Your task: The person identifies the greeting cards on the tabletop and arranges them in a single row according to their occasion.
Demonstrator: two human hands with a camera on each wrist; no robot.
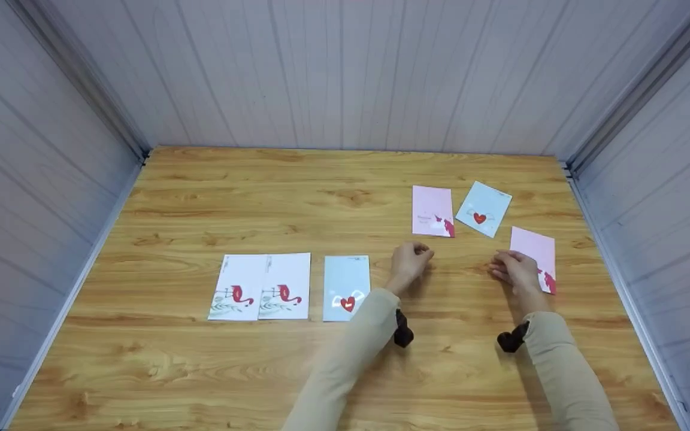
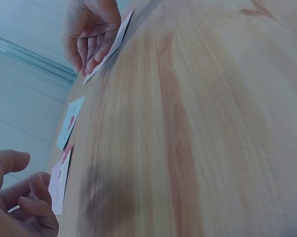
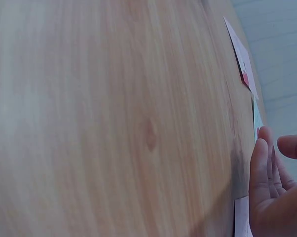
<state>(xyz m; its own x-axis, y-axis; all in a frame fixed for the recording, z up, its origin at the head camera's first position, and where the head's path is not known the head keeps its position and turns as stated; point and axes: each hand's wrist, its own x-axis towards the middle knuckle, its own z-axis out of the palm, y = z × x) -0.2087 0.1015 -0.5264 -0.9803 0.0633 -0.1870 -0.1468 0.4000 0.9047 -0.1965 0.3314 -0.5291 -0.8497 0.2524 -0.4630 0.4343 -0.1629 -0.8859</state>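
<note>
My left hand (image 1: 409, 263) hovers above the table, below a pink card (image 1: 432, 209) with a red design, its fingers loosely bent and nothing between them. In the left wrist view the thumb of that hand (image 2: 22, 197) stands apart from the fingers. My right hand (image 1: 517, 272) is over the left part of another pink card (image 1: 533, 245) and hides some of it. The right wrist view shows the right hand (image 3: 277, 187) with relaxed fingers, holding nothing. Between the two pink cards, farther back, lies a tilted light-blue card (image 1: 489, 203) with a winged red heart.
Left of my hands, a light-blue heart card (image 1: 345, 278) lies upright in line with two white flamingo cards (image 1: 240, 269) that touch side by side. The wooden table (image 1: 201, 371) is bounded by a pale back wall (image 1: 333, 78) and side walls.
</note>
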